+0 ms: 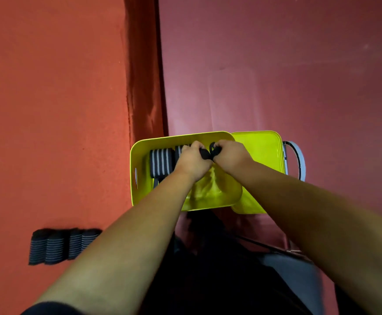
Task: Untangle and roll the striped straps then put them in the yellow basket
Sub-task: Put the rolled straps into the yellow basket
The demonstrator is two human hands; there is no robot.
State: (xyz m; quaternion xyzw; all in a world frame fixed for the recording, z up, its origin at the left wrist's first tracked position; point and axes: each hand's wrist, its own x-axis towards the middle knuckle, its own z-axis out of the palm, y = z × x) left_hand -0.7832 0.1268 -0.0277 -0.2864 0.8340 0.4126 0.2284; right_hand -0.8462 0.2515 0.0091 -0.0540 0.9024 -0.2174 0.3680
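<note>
I see a dark strap (206,153) held over the basket (137,153), with the left hand (193,159) and right hand (228,153) both curled tight on it. A rolled strap (161,162) lies inside the basket, at its left. A lid (261,144) sits just beside the basket, and spare rolls (60,245) lie well apart on the orange mat (49,110).

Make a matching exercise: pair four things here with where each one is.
Things:
1. basket
2. striped roll
3. strap pile
4. dark strap

Places:
a. on the orange surface, lower left
b. gripped by the left hand and the right hand
c. inside the basket, at its left end
d. beneath both hands, mid-view

Pairs: 1-d, 2-c, 3-a, 4-b
</note>
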